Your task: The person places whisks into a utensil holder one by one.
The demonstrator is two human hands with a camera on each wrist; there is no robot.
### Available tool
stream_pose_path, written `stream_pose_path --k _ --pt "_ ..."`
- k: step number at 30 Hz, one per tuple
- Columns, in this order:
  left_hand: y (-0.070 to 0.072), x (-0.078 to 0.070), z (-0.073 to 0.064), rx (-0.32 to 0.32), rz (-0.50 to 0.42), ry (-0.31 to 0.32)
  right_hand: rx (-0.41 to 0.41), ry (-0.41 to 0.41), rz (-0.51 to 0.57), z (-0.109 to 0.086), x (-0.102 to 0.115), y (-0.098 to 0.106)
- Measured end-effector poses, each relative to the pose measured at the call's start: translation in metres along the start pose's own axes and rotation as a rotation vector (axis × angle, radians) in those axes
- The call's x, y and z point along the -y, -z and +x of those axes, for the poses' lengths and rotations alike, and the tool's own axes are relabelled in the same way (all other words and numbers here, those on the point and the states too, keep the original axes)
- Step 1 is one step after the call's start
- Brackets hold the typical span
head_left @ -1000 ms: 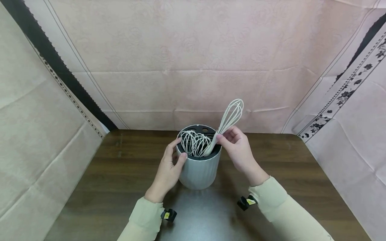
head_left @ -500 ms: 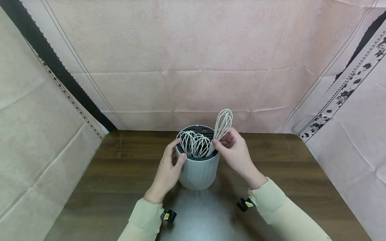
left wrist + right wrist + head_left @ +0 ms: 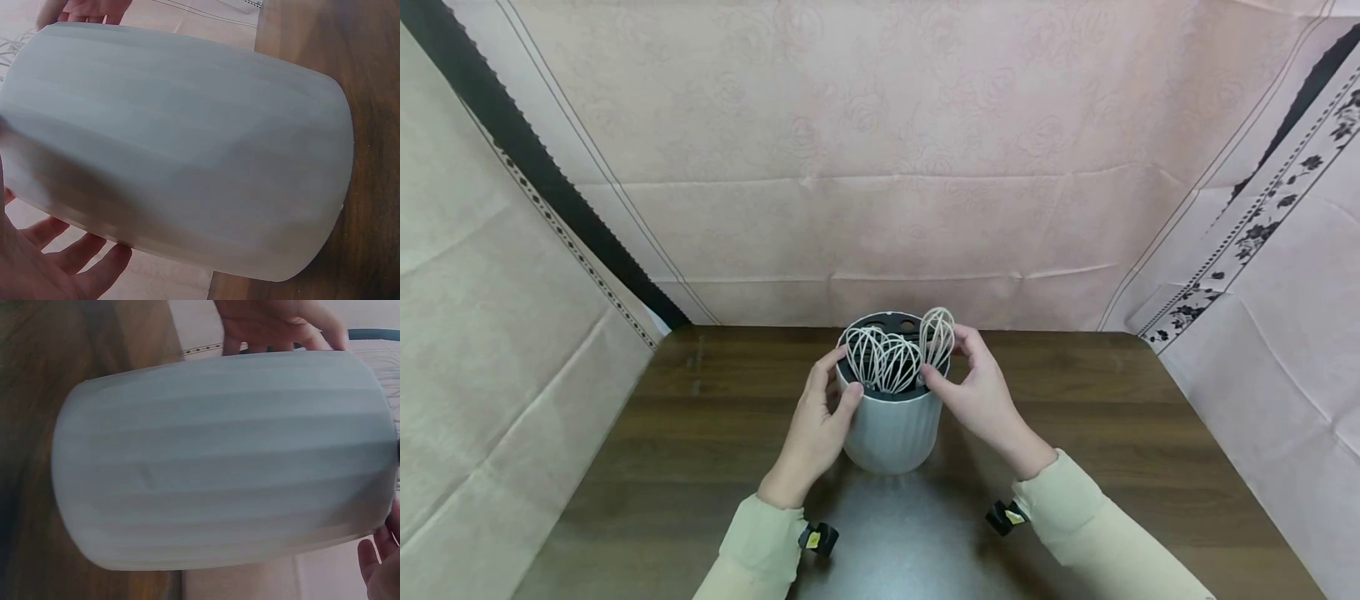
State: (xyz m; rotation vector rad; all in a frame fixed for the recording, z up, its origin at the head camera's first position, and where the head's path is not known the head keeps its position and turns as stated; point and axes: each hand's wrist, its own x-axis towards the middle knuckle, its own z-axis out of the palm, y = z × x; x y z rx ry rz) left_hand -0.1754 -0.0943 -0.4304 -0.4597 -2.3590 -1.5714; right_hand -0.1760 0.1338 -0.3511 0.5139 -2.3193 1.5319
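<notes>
A pale grey ribbed utensil holder (image 3: 891, 437) stands upright on the table, with a dark slotted insert (image 3: 889, 320) in its top. My left hand (image 3: 811, 429) grips the holder's left side near the rim, thumb in front. In the left wrist view, fingers (image 3: 87, 256) lie along the holder's side. Two white whisk heads (image 3: 882, 358) stick up at the front left of the insert. At the right rim, my right hand (image 3: 988, 400) pinches another white whisk (image 3: 937, 333), which stands nearly upright; its handle is hidden inside the holder.
The brown wooden table (image 3: 715, 467) ends just behind the holder. A pinkish cloth backdrop (image 3: 880, 208) hangs beyond that edge, and pale cloth panels (image 3: 535, 333) flank both sides.
The right hand's whisk has gone down into the holder and turned from a rightward lean to nearly upright. My right hand has moved slightly left and down with it. The left hand stays put.
</notes>
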Motion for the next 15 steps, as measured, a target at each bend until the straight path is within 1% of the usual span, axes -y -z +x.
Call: stream_pose_path --k 3,6,10,12,15 --pt "0.002 0.001 0.0 0.008 -0.001 0.0 0.001 0.014 -0.045 -0.005 -0.003 -0.003" --pt "0.004 0.001 -0.001 0.013 0.006 0.012 -0.009 0.054 -0.032 -0.005 -0.018 -0.006" --pt "0.008 0.0 -0.004 0.016 0.046 0.01 0.005 0.133 -0.049 -0.004 -0.048 -0.005" --pt "0.01 0.0 -0.006 0.02 0.1 0.006 0.03 0.158 -0.086 -0.007 -0.056 -0.002" --pt "0.012 0.001 -0.012 0.028 0.233 0.015 0.069 0.18 -0.189 -0.013 -0.065 0.003"
